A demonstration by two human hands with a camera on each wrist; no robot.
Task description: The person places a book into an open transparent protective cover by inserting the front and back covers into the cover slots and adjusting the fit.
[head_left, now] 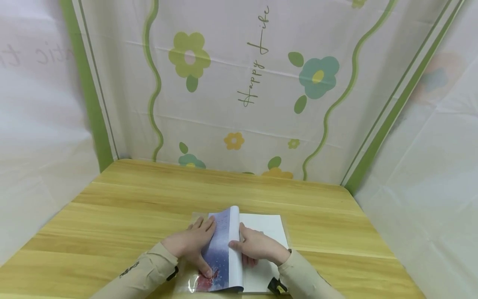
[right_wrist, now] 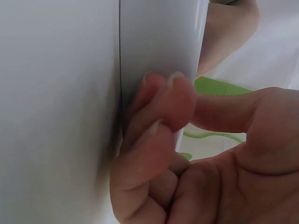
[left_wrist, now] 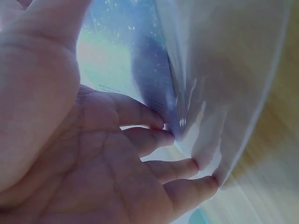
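Tabletop [head_left: 112, 224]: yellow-brown wood grain, stretching out in front of you.
On your side of it: an open book [head_left: 265, 222], one page [head_left: 235, 268] curled up.
Left of the book: clear plastic cover [head_left: 188, 283], jutting over the tabletop.

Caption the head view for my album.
Left fingers rest on a blue sheet; right fingers grip its curled white edge.
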